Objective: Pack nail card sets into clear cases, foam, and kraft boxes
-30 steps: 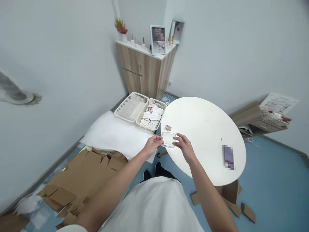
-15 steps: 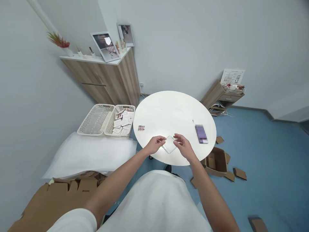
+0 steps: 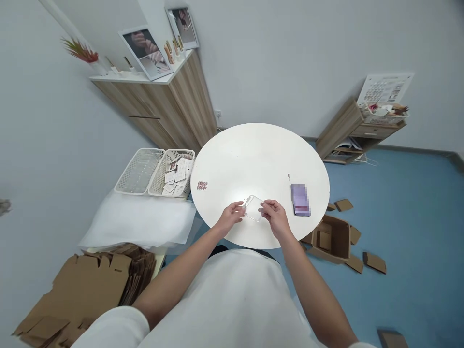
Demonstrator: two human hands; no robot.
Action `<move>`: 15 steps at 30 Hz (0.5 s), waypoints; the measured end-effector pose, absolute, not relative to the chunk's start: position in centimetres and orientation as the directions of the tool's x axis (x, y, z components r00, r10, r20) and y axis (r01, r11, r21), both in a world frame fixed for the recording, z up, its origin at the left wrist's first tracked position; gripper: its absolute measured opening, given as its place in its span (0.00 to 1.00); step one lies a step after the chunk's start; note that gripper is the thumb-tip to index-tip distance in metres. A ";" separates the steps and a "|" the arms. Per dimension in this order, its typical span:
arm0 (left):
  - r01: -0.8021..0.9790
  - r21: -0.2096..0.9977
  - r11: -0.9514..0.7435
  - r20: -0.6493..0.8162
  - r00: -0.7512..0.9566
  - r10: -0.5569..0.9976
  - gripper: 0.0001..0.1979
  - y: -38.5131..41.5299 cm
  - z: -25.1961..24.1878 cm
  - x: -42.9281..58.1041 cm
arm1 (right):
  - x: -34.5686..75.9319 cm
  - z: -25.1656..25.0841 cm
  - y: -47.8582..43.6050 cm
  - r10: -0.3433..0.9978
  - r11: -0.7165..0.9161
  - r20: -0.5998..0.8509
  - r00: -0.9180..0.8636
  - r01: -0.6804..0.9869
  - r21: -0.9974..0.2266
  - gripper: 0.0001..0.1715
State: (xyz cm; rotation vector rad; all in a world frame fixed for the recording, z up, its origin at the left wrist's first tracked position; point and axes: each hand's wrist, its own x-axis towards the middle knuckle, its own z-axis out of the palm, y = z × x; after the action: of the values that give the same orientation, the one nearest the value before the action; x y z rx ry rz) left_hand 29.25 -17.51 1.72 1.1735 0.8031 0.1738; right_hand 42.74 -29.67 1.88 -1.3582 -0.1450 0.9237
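Observation:
A small clear plastic case [image 3: 254, 209] with pale edges is held at a tilt above the near part of the white round table [image 3: 253, 159]. My left hand [image 3: 232, 216] grips its left edge between thumb and fingers. On the opposite side, my right hand [image 3: 274, 216] pinches the right edge. Whether the case has its lid raised is too faint to tell. Left of my hands, a set of small red nail-shaped pieces [image 3: 202, 185] lies in two short rows. A purple-screened phone [image 3: 300, 199], partly pixelated, rests to the right.
Left of the table stand a basket of clear plastic cases [image 3: 139, 171] and a basket of small cards [image 3: 175, 176]. White sheets [image 3: 139, 217] and flattened cardboard [image 3: 87, 285] lie nearer. An open carton [image 3: 337, 237] sits on the floor at right.
The clear case has turned and tilted between my hands, and my left fingers have shifted along its edge. My head view has moved slightly.

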 end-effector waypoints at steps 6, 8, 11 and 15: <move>0.267 0.876 0.402 -0.469 0.667 0.580 0.21 -17.9 1.5 30.5 | 42.2 0.8 -29.9 0.605 -0.027 -0.469 0.643 -0.572 -0.820 0.15; 0.258 0.896 0.362 -0.437 0.665 0.605 0.22 -17.2 1.5 31.1 | 41.7 0.7 -30.0 0.607 -0.041 -0.464 0.645 -0.558 -0.829 0.15; 0.240 0.923 0.300 -0.380 0.685 0.621 0.20 -16.3 1.5 31.6 | 41.3 0.8 -30.4 0.622 -0.112 -0.446 0.643 -0.492 -0.864 0.14; 0.230 0.934 0.273 -0.351 0.725 0.592 0.19 -14.6 1.2 31.5 | 41.9 1.4 -31.9 0.665 -0.268 -0.410 0.624 -0.314 -0.911 0.17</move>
State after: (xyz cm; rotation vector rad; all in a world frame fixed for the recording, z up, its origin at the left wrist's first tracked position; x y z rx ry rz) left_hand 31.50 -14.65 1.23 1.3049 0.7709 0.2788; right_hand 41.88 -31.86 1.40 -1.5820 -0.3010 0.9633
